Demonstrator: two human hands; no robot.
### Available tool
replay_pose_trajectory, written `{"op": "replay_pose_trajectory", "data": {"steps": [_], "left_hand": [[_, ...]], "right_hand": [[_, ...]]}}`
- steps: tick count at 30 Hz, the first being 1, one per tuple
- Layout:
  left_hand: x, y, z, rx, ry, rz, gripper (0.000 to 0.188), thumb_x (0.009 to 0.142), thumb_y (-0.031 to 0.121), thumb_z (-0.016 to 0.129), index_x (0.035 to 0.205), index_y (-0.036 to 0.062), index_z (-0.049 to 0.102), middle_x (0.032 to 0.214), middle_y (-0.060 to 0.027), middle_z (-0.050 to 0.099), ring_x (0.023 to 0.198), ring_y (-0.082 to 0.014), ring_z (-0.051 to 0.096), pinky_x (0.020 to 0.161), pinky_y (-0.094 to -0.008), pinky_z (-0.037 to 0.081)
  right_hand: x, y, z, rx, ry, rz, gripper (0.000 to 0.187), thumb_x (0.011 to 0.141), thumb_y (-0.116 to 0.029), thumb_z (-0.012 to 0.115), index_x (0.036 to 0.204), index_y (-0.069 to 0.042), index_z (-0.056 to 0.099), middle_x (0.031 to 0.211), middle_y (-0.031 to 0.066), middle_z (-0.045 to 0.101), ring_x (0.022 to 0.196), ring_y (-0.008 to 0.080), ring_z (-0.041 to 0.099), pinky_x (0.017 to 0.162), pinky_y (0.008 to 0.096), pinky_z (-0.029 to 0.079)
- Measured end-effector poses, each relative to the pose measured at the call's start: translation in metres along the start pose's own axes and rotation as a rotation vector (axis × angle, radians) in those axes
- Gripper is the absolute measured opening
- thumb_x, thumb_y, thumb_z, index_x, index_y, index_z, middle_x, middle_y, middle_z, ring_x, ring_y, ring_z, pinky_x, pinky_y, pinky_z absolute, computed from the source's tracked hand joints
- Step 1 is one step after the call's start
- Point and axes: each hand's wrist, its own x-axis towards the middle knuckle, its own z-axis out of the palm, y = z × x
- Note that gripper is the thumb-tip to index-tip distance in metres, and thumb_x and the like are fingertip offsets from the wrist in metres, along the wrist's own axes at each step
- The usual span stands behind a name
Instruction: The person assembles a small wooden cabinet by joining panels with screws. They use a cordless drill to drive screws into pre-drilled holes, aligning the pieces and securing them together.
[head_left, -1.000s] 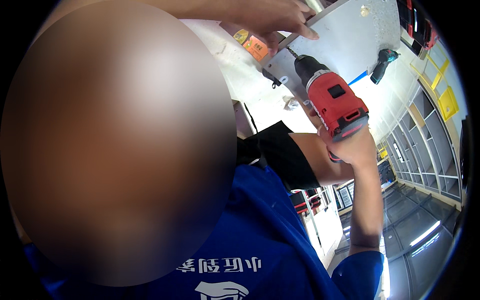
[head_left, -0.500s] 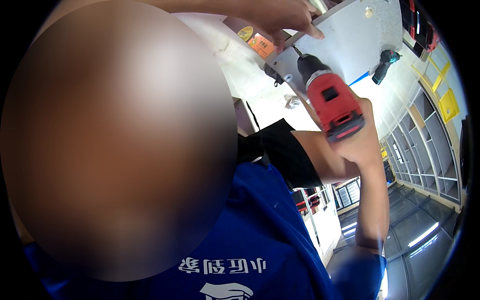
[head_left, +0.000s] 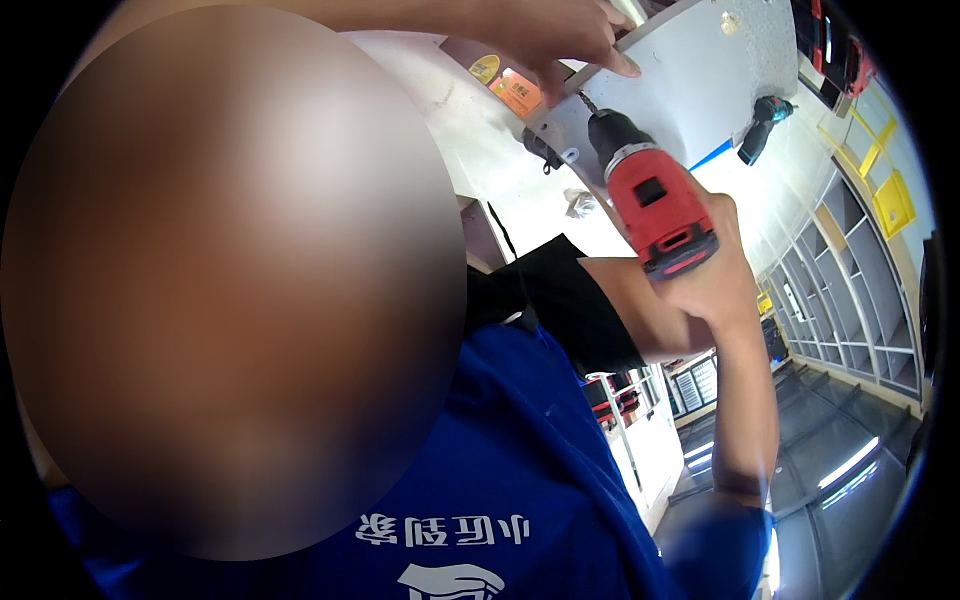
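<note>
My right hand [head_left: 715, 265] is wrapped round the grip of a red and black power drill [head_left: 655, 195]. The drill's bit points at the edge of a pale grey-white panel [head_left: 690, 80], close to its corner. Whether the bit touches the panel, I cannot tell. From the upper left my left hand [head_left: 570, 45] reaches over and grips the panel's edge. One finger lies on the panel face and another digit presses down beside the bit tip. Its remaining fingers are partly hidden.
A second, dark green and black drill [head_left: 765, 130] lies beyond the panel on the right. Near the left hand is an orange label [head_left: 517, 92]. A crumpled clear bag [head_left: 580, 203] lies on the pale floor. Grey shelving [head_left: 850, 280] stands along the right side.
The whole view has shifted slightly to the left. Both hands, the drill and the panel keep nearly the same places relative to each other.
</note>
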Motion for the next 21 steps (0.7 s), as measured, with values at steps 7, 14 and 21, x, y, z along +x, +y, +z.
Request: {"op": "replay_pose_trajectory", "data": {"steps": [7,14,21], "left_hand": [[0.001,0.001,0.004,-0.005,0.004,0.008,0.083,0.076,0.047,0.081,0.145,0.0158,0.049,0.121,-0.0124,0.063,0.131,-0.0310,0.047,0.115,-0.0593,0.026],[0.007,-0.002,0.003,-0.014,-0.011,0.037,0.083,0.076,0.048,0.080,0.146,0.0163,0.047,0.122,-0.0106,0.064,0.133,-0.0306,0.046,0.115,-0.0598,0.025],[0.002,-0.002,0.017,-0.047,-0.054,-0.015,0.087,0.079,0.047,0.079,0.151,0.0190,0.040,0.128,-0.0112,0.064,0.140,-0.0300,0.039,0.118,-0.0605,0.018]], "right_hand": [[-0.005,0.008,-0.007,-0.058,-0.010,0.021,0.038,0.066,-0.006,0.072,0.104,-0.006,0.067,0.084,0.0187,0.067,0.079,0.0418,0.063,0.074,0.0428,0.052],[-0.007,0.020,-0.009,0.066,-0.052,0.186,0.032,0.068,-0.005,0.071,0.100,-0.006,0.066,0.085,0.0165,0.067,0.077,0.0371,0.063,0.074,0.0392,0.052],[-0.014,0.021,0.010,0.184,-0.005,0.145,0.024,0.067,-0.003,0.072,0.090,-0.004,0.065,0.076,0.0089,0.067,0.069,0.0255,0.063,0.070,0.0343,0.052]]}}
